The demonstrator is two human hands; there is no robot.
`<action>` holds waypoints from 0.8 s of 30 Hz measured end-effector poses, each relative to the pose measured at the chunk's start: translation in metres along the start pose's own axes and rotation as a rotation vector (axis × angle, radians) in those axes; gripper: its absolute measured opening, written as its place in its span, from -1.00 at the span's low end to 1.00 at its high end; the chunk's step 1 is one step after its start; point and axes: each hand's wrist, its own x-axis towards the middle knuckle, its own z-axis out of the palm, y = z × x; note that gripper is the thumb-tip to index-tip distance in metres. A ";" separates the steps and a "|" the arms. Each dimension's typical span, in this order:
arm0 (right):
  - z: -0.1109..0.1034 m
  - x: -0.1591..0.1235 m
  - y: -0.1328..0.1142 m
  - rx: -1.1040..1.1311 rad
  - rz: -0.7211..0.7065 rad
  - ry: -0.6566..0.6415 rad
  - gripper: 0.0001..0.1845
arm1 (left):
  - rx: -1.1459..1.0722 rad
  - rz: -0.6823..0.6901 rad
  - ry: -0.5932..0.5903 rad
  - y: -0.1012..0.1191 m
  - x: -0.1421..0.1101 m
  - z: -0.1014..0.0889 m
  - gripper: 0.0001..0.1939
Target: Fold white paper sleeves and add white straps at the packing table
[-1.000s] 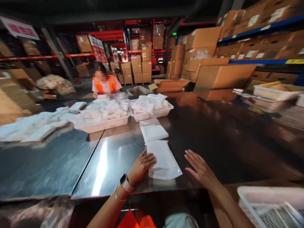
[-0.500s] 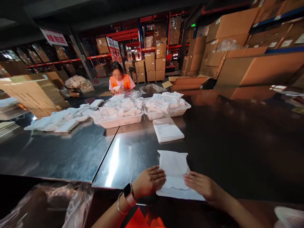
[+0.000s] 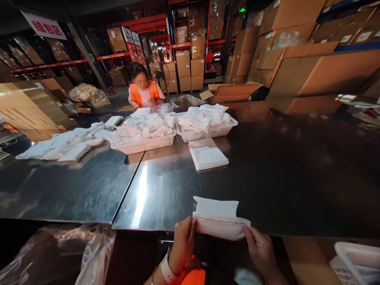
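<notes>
A white flat packet (image 3: 218, 217) is lifted at the near edge of the steel table (image 3: 166, 190), its front part folded up toward me. My left hand (image 3: 183, 242) pinches its left end and my right hand (image 3: 261, 251) pinches its right end. Both hands are closed on the packet. A small stack of similar white packets (image 3: 208, 154) lies further out on the table.
Two white baskets (image 3: 148, 144) (image 3: 208, 132) heaped with white packets stand mid-table, with loose packets (image 3: 62, 144) spread to the left. A person in an orange vest (image 3: 143, 93) works across the table. Cardboard boxes (image 3: 320, 75) line the right. Clear plastic bag (image 3: 89, 253) at lower left; white basket (image 3: 356, 259) lower right.
The packet has been pulled to the table's near edge and lifted, its front part folded up. Both hands went from lying on it to gripping its ends.
</notes>
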 end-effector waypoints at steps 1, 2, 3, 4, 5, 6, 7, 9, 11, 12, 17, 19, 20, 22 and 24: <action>0.002 -0.001 0.001 -0.011 0.018 0.013 -0.38 | 0.013 -0.013 0.014 -0.001 0.000 0.002 -0.49; 0.004 -0.003 0.001 -0.020 0.029 0.015 -0.38 | 0.033 -0.022 0.026 -0.002 0.000 0.004 -0.49; 0.005 -0.004 0.001 -0.032 0.035 0.012 -0.38 | 0.058 -0.025 0.038 -0.003 0.000 0.006 -0.49; 0.006 -0.005 0.001 -0.051 0.038 0.019 -0.38 | 0.083 -0.024 0.051 -0.004 0.000 0.007 -0.50; 0.007 -0.005 0.000 -0.079 0.036 0.029 -0.37 | 0.108 -0.023 0.066 -0.004 0.000 0.008 -0.50; 0.008 -0.006 -0.001 -0.118 0.030 0.040 -0.37 | 0.129 -0.020 0.079 -0.004 0.000 0.009 -0.51; 0.010 -0.005 -0.002 -0.168 0.013 0.047 -0.37 | 0.149 -0.016 0.092 -0.003 0.001 0.010 -0.51; 0.012 -0.004 -0.005 -0.283 -0.066 0.076 -0.37 | 0.184 -0.007 0.106 -0.002 0.002 0.011 -0.50; 0.015 -0.001 -0.007 -0.387 -0.160 0.126 -0.38 | 0.215 -0.006 0.113 0.000 0.004 0.012 -0.49; 0.016 0.000 -0.008 -0.421 -0.195 0.156 -0.37 | 0.226 -0.010 0.120 0.001 0.005 0.012 -0.49; 0.019 0.002 -0.007 -0.456 -0.241 0.186 -0.37 | 0.234 -0.056 0.104 0.001 0.008 0.010 -0.51; 0.020 0.001 -0.005 -0.473 -0.231 0.174 -0.38 | 0.263 -0.067 0.086 0.000 0.009 0.010 -0.52; 0.020 0.001 -0.004 -0.487 -0.223 0.173 -0.37 | 0.294 -0.069 0.080 -0.001 0.009 0.010 -0.52; 0.021 0.001 -0.002 -0.522 -0.213 0.171 -0.34 | 0.381 -0.068 0.071 -0.003 0.011 0.011 -0.55; 0.022 0.002 -0.001 -0.550 -0.214 0.178 -0.32 | 0.477 -0.061 0.052 -0.005 0.014 0.012 -0.60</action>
